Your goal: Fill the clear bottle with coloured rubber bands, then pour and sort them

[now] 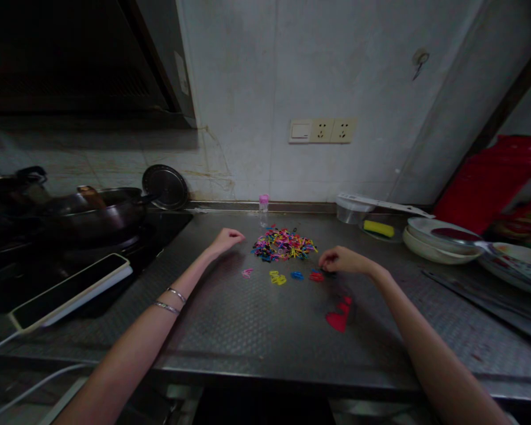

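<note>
A heap of small multicoloured bands or clips lies on the metal counter. In front of it sit small separate groups: pink, yellow, blue and red. My left hand hovers left of the heap, fingers pinched together; whatever they hold, if anything, is too small to name. My right hand is right of the heap, its fingers curled down beside the red group over some dark pieces. Red heart shapes lie nearer the front edge.
A pink-lidded small container stands by the wall. On the right are a plastic tub, yellow sponge, bowls and a red jug. At left are a phone with a cable and a pan on the stove.
</note>
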{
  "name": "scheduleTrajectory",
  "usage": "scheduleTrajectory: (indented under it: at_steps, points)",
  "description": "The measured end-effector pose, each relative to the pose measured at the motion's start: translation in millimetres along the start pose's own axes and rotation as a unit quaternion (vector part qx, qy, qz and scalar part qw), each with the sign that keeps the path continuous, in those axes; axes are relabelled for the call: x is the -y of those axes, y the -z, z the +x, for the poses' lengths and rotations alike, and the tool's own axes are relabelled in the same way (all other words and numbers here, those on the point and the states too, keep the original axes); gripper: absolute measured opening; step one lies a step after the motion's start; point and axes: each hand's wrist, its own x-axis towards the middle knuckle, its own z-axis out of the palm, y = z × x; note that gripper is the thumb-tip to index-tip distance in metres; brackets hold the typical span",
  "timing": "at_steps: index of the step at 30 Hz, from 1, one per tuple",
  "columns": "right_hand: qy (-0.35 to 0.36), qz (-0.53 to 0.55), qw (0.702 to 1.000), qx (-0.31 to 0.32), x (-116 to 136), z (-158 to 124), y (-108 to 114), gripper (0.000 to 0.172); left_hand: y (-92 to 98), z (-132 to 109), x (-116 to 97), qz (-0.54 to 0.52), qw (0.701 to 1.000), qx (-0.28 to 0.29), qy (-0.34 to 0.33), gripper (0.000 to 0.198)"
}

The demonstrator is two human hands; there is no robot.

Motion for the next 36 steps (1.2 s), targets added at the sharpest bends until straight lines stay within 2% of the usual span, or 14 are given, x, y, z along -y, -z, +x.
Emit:
scheduleTrajectory:
  at_steps: [8, 21, 28, 33, 36]
  points:
    - [0.030, -0.022, 0.999, 0.013, 5, 2, -4, 0.018, -0.1, -4, -3, -0.003, 1.000, 0.002, 0.017, 0.021]
    - [0.027, -0.009, 1.000, -0.002, 14, 0, -3, 0.018, -1.0, 1, 5, -0.001, 1.000, 0.010, -0.008, 0.021]
    - [0.106, -0.028, 0.994, -0.021, 38, 12, -17, 0.017, -5.3, 4, 10, 0.003, 1.000, 0.022, -0.017, 0.020]
    - [0.114, -0.033, 0.993, -0.003, 46, 22, -31, 0.014, -10.2, 0, 6, 0.010, 0.998, 0.057, -0.023, 0.019]
    - [0.107, -0.032, 0.993, -0.044, 46, 21, -31, 0.015, -13.0, -5, 1, 0.022, 0.993, 0.104, -0.047, 0.019]
